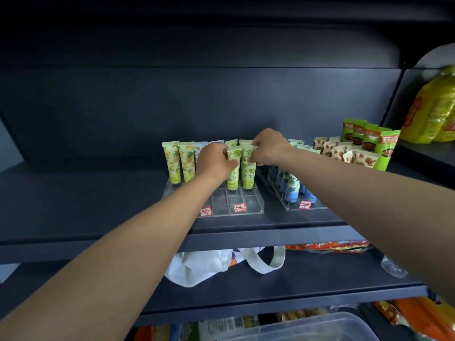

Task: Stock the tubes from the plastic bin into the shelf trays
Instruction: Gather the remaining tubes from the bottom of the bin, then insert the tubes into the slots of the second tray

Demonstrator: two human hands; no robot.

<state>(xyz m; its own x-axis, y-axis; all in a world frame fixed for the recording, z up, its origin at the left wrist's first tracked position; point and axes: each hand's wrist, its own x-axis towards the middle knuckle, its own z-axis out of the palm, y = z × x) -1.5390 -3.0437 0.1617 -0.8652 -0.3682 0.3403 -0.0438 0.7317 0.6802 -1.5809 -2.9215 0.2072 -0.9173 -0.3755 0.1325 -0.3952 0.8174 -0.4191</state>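
Both arms reach to the dark shelf (270, 227), where a clear acrylic tray (248, 205) stands with empty front compartments. The left hand (214, 161) curls its fingers round the upper part of a green tube (233, 172), which stands cap-down in the tray. The right hand (268, 148) pinches the top edge and side of a second green tube (248, 173), just beside the first and touching it, also cap-down. Two yellow pineapple tubes (179, 163) stand at the tray's left end. A second tray (293, 203) to the right holds blue tubes (290, 185). The plastic bin (307, 328) sits low at the frame's bottom edge.
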